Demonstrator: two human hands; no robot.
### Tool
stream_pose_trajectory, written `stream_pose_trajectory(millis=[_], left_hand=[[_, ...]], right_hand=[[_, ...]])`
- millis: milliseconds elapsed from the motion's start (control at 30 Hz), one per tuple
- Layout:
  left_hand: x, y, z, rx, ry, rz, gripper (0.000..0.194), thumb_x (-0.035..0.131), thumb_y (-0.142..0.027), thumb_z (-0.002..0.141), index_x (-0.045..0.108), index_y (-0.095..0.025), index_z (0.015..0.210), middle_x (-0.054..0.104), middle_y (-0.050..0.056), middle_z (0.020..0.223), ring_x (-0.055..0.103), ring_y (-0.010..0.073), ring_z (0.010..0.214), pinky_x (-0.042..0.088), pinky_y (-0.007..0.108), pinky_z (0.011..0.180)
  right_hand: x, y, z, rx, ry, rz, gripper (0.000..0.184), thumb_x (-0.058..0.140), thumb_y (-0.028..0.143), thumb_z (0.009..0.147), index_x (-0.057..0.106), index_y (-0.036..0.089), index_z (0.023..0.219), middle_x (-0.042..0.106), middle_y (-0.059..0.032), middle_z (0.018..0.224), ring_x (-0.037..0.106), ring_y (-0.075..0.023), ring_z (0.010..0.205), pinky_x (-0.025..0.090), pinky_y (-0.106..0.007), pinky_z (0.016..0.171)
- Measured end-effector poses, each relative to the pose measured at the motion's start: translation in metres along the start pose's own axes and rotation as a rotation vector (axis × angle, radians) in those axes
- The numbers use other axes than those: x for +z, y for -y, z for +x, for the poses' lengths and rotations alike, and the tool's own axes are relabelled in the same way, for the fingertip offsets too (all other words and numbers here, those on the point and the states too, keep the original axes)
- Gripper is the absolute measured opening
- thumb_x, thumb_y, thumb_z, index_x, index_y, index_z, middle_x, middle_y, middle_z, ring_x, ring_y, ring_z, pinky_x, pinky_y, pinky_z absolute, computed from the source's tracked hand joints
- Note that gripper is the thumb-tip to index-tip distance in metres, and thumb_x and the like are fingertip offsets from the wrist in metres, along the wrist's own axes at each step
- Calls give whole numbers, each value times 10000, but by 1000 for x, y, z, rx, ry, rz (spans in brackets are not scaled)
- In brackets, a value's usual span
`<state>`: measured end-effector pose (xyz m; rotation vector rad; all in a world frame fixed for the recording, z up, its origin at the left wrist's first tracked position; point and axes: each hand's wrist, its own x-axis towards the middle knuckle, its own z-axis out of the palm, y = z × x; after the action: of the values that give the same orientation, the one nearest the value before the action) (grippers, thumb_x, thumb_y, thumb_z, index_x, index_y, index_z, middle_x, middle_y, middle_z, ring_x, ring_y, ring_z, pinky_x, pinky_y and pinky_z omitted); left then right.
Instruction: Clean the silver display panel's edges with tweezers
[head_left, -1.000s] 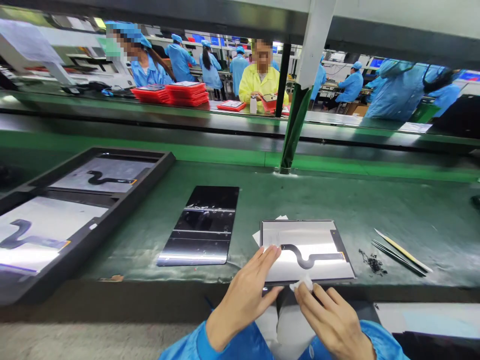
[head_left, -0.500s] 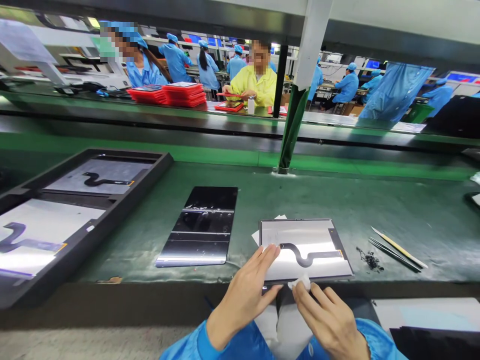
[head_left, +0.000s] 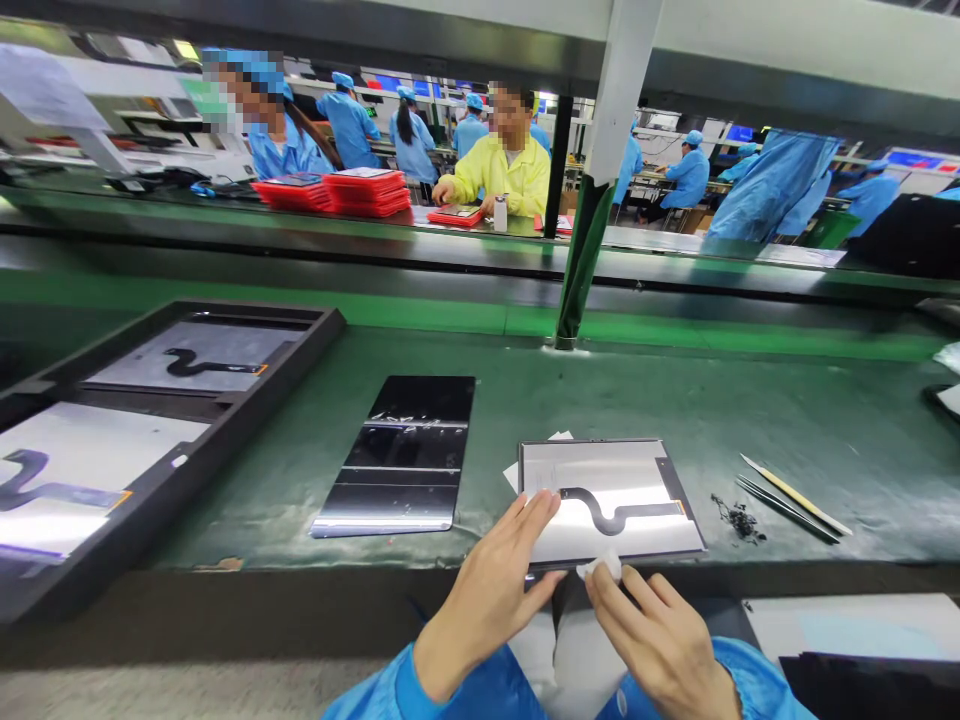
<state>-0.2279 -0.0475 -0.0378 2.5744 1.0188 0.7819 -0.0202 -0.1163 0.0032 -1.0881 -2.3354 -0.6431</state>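
Note:
An LCD panel (head_left: pixel 555 465) lies back side up at the bench's front edge, silver with a dark curved flex cable (head_left: pixel 611 520) across it. My left hand (head_left: pixel 491 570) grips its left front corner, fingers flat on top and thumb at the front edge. Pinched in my right hand (head_left: pixel 652 625) is a crumpled white wipe (head_left: pixel 600 567), which touches the panel's front edge. White paper (head_left: pixel 512 475) peeks out under the panel's left side. To the left lies a glossy black glass panel (head_left: pixel 409 450) with bright reflections across it.
A black tray (head_left: pixel 289 365) at left holds more panels with flex cables. Right of my hands are black scraps (head_left: pixel 739 520), tweezers (head_left: pixel 787 510) and a pale yellow pointed tool (head_left: pixel 795 492). A post (head_left: pixel 581 250) rises behind. Across the bench, a person in yellow (head_left: pixel 510 170) handles red trays.
My hands, the wipe and the panel keep almost the same positions. The view shifts slightly. Across the bench, the person in yellow has lowered a red piece onto the tray there.

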Motion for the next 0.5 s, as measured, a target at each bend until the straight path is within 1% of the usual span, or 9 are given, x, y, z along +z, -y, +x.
stream_pose_trajectory(millis=[267,500], left_hand=[[1,0,0,-2,2,2,749,592,-260,939,187,-211,1567,417,107,1548,400,279,1420,431,454,1131],[0,0,0,-6,5,-4,744,597,-242,929,208,-212,1562,425,106,1544,399,281,1421,424,456,1133]], right_hand=[[0,1,-2,-2,3,-3,535,262,20,1013,769,135,886,781,-85,919,643,-213,791,389,-349,686],[2,2,-2,3,10,-10,518,266,32,1016,758,137,893,778,-95,924,651,-210,803,408,-344,674]])
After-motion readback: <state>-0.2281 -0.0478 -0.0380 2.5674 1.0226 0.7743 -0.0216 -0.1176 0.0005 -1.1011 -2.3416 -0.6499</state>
